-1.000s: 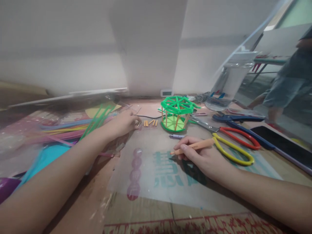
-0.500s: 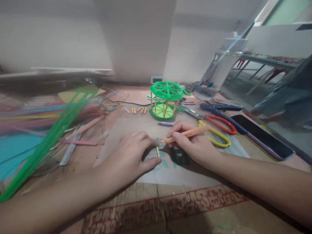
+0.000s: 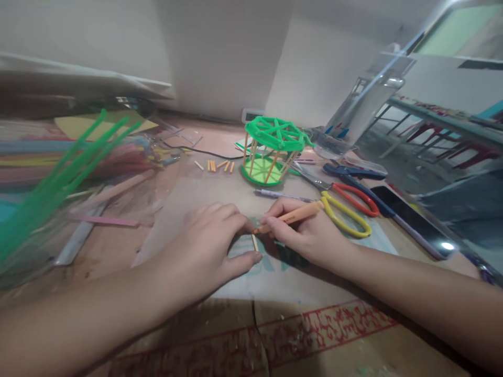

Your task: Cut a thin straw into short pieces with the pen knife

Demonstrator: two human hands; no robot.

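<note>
Between thumb and fingertips, my left hand (image 3: 220, 241) holds a short pale stick (image 3: 254, 242) on a whitish sheet (image 3: 231, 285). My right hand (image 3: 291, 222) is closed around an orange marker (image 3: 301, 213), gripped like a pen. The marker's tip meets the upper end of the stick, close to my left fingertips. Beyond my hands stands a green model (image 3: 275, 133), with a wheel-like top and a round base joined by thin upright sticks. Several short orange-yellow sticks (image 3: 220, 166) lie to its left.
Red-and-yellow-handled scissors (image 3: 349, 209), a pen (image 3: 275, 195), a phone (image 3: 416, 217) and blue-handled pliers (image 3: 353, 172) lie to the right. A clear container (image 3: 353, 120) stands behind. Bundled coloured strips (image 3: 86, 162) and green strips (image 3: 55, 193) fill the left. Someone's clothed leg (image 3: 467, 204) shows at right.
The marker tip has moved left and down onto the stick's end. My left hand keeps its hold on the stick. The camera view has tilted.
</note>
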